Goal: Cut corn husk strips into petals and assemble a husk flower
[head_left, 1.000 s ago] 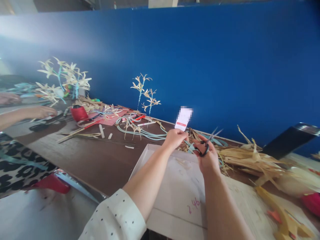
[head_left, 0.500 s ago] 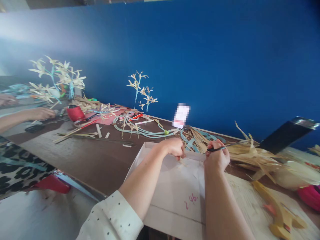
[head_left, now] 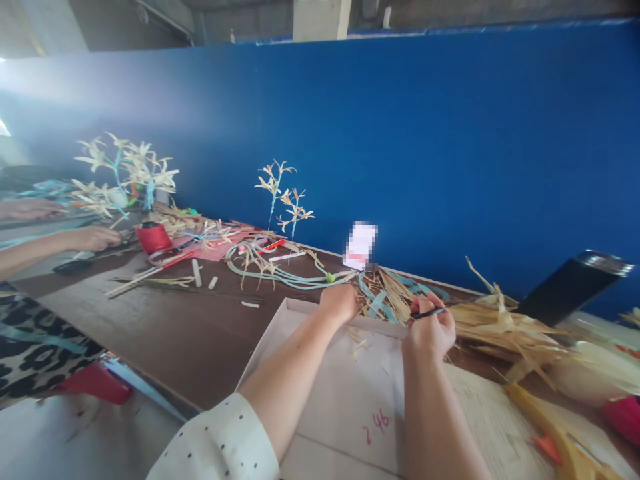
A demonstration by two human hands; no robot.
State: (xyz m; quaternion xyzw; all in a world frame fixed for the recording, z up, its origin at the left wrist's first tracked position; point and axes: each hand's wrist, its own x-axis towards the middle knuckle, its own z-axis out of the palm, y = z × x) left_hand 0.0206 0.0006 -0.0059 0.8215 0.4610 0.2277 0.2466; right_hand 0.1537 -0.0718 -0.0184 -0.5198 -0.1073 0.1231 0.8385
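My right hand (head_left: 430,328) is closed around a pair of black-handled scissors (head_left: 429,312), whose blades point right over the dried husk strips (head_left: 493,323). My left hand (head_left: 340,301) is curled at the far edge of a shallow white cardboard box lid (head_left: 325,387), fingers bent down toward a heap of straw and pale blue strips (head_left: 385,297); what it pinches is hidden. Small straw scraps (head_left: 357,339) lie inside the lid below it.
Finished straw flowers on blue stems (head_left: 283,197) stand against the blue wall, with more straw flowers (head_left: 125,167) far left. Blue cords (head_left: 270,267), a red spool (head_left: 154,237) and sticks litter the brown table. Another person's hands (head_left: 93,237) work at left. A black flask (head_left: 570,287) lies right.
Both hands have dropped from in front of me down to the far edge of the lid. The scissors, held up with open blades before, now lie level in my right fist.
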